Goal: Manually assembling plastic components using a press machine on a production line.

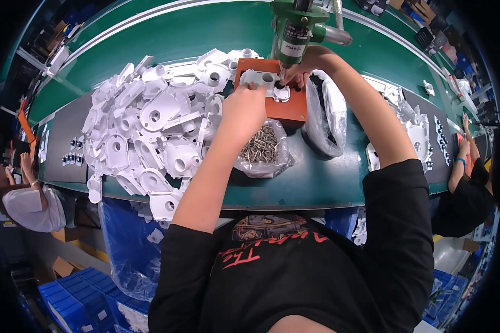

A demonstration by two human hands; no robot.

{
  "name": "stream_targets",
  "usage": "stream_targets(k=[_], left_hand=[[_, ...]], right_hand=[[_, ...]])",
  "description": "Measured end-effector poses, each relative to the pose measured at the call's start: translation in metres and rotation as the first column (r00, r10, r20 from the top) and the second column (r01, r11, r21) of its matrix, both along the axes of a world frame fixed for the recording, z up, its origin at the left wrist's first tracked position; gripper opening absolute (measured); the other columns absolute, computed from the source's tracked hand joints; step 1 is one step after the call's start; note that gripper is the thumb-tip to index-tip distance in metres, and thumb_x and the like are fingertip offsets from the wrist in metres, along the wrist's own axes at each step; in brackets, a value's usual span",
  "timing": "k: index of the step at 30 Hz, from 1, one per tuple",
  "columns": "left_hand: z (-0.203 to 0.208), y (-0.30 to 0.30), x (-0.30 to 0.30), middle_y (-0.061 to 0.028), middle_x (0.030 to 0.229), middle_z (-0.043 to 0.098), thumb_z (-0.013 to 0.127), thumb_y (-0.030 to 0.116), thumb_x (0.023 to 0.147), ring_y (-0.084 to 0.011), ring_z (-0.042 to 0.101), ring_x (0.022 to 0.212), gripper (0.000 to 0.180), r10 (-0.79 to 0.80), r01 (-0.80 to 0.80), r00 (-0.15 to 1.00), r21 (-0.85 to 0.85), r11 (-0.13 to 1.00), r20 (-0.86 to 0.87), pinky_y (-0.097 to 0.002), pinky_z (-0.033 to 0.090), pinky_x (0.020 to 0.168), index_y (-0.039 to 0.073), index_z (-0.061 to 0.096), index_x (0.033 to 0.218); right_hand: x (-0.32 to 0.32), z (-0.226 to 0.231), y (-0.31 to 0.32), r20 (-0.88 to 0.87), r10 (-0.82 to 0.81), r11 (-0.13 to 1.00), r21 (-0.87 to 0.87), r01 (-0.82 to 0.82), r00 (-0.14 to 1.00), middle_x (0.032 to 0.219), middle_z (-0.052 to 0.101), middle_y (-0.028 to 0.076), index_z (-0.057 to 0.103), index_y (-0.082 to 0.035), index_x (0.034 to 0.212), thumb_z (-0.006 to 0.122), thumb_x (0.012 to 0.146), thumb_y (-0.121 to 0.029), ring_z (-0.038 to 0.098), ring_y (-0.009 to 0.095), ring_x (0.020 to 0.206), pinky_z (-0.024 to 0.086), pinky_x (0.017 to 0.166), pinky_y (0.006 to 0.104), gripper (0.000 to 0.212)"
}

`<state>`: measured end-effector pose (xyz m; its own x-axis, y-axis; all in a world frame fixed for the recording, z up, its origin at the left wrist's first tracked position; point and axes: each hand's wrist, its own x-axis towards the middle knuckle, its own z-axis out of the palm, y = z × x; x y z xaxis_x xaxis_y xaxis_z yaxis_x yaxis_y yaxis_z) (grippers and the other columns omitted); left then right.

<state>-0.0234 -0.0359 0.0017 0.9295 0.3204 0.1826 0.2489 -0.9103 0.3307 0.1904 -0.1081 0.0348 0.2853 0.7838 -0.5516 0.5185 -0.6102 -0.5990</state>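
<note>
White plastic part [253, 76] lies on an orange block [290, 109] at the far side of the green counter [333, 186], below a green machine head [294, 30]. The left hand [245, 104] is curled, its fingertips against the part's near edge; whether they pinch or only press, I cannot tell. The right hand [301, 69] reaches in beside the machine's tip, its fingers close to a small black piece [279, 85] at the part; its grip is partly hidden, so I cannot tell whether it holds anything.

On the machine head, a white label [292, 49] bears dark marks, with a darker plate of small print above it. The person's black shirt [294, 272] shows red lettering under a printed picture. Small white stickers [101, 314] sit on stacked blue bins [75, 299], their print too small to read. A heap of similar white parts [161, 111] spreads left of the block; a clear bag of screws [261, 145] stands just in front of it.
</note>
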Motion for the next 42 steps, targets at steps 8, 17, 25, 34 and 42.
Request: stream_targets(k=[8,17,25,34,42], left_hand=[[-0.001,0.001,0.002,-0.0186,0.096,0.06,0.048,0.006,0.076,-0.0347,0.059,0.088,0.021,0.005,-0.005,1.0,-0.002,1.0,0.0,-0.0437,0.048,0.077,0.002,0.057,0.094],[0.001,0.002,-0.001,-0.0206,0.097,0.06,0.047,0.006,0.075,-0.0349,0.059,0.088,0.024,-0.019,0.02,1.0,0.018,1.0,-0.015,-0.0444,0.048,0.077,0.003,0.058,0.096],[-0.003,0.005,-0.007,-0.0207,0.099,0.059,0.047,0.004,0.074,-0.0357,0.058,0.091,0.028,-0.057,0.055,0.997,0.046,0.997,0.053,-0.0429,0.048,0.077,0.004,0.058,0.1],[-0.012,-0.002,0.001,-0.0203,0.094,0.06,0.052,0.002,0.072,-0.0324,0.058,0.093,0.027,-0.108,0.099,0.994,0.198,0.975,0.034,-0.0405,0.052,0.07,0.006,0.058,0.098],[-0.017,0.001,0.007,-0.0163,0.083,0.063,0.054,0.008,0.073,-0.03,0.06,0.089,0.019,-0.145,0.109,0.982,0.262,0.959,0.119,-0.0364,0.053,0.068,0.004,0.061,0.09]], right_hand=[[-0.007,0.005,-0.008,0.067,0.007,0.999,0.038,-0.01,0.998,0.064,0.061,0.007,0.063,-0.003,0.08,0.077,0.065,-0.028,0.064,0.015,0.059,0.048,0.051,0.0228,0.032],[-0.006,-0.009,-0.033,-0.014,-0.038,0.942,0.335,0.04,0.999,0.068,0.062,0.003,0.059,-0.006,0.077,0.07,0.073,-0.026,0.061,0.012,0.057,0.044,0.049,0.0224,0.023],[0.097,0.048,-0.043,-0.318,-0.611,0.387,0.679,0.624,0.725,0.102,0.059,0.013,0.047,-0.003,0.117,0.039,0.09,-0.027,0.06,0.022,0.083,0.049,0.073,0.034,0.036],[0.113,0.141,0.021,-0.451,-0.216,0.168,0.856,0.488,0.866,0.066,0.056,0.002,0.063,-0.009,0.094,0.058,0.08,-0.036,0.054,0.014,0.055,0.048,0.052,0.0264,0.03],[0.108,0.207,-0.005,-0.781,0.22,0.221,0.623,0.75,0.584,0.06,0.053,0.003,0.056,-0.011,0.074,0.048,0.084,-0.039,0.05,0.015,0.048,0.041,0.044,0.0263,0.03]])
